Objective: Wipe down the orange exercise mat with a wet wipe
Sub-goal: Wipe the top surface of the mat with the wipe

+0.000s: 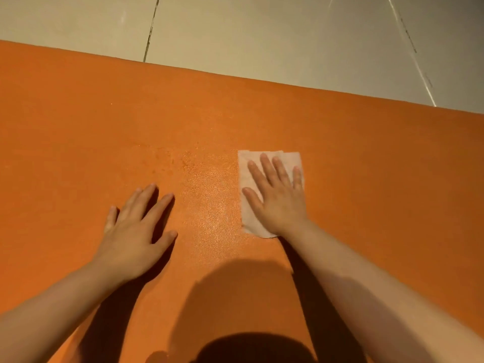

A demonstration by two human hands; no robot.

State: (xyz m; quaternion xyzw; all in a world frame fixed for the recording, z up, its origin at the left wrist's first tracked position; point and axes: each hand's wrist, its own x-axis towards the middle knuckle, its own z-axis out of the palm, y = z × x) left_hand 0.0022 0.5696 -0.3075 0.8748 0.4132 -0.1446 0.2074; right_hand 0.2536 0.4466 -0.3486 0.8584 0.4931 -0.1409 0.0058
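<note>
The orange exercise mat fills most of the head view and lies flat on the floor. A white wet wipe is spread on the mat right of centre. My right hand presses flat on the wipe with straight, spread fingers and covers its middle. My left hand rests flat on the bare mat to the left, fingers straight. Between the two hands a damp, shiny patch shows on the mat.
Pale floor tiles with dark grout lines lie beyond the mat's far edge. My head and arms cast a dark shadow on the near part of the mat.
</note>
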